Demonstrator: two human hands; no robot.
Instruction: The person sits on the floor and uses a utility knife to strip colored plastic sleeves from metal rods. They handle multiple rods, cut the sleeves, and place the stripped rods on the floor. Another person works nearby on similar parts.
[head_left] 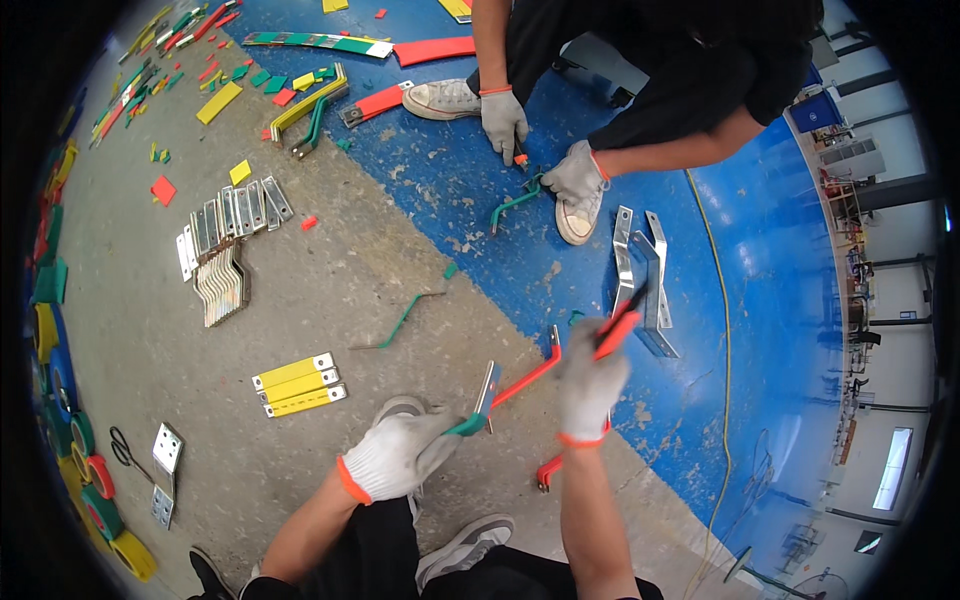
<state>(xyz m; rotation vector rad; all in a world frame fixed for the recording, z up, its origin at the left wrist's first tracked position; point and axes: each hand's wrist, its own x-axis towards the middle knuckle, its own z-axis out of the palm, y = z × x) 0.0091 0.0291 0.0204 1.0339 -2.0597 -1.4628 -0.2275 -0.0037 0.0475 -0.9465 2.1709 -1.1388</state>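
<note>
My left hand [395, 460], in a white knit glove with an orange cuff, grips a bent metal bar [486, 392] by its green-covered part. The bar's bare silver end points up and away from me. My right hand [588, 388], gloved too and slightly blurred, is closed around a red-and-black utility knife [620, 330], raised to the right of the bar. A red-covered bent bar [527, 380] lies on the floor between my hands. Part of another red bar [550, 470] shows beside my right wrist. A thin bent green piece [400, 322] lies beyond my left hand.
Across from me, a co-worker's gloved hands [572, 175] work at a green bent bar [515, 205]. Bare bent bars [655, 270] lie right; yellow-covered bars [300, 384], stacked silver bars [222, 280] and scissors [122, 447] left. A yellow cable [722, 330] crosses the blue floor.
</note>
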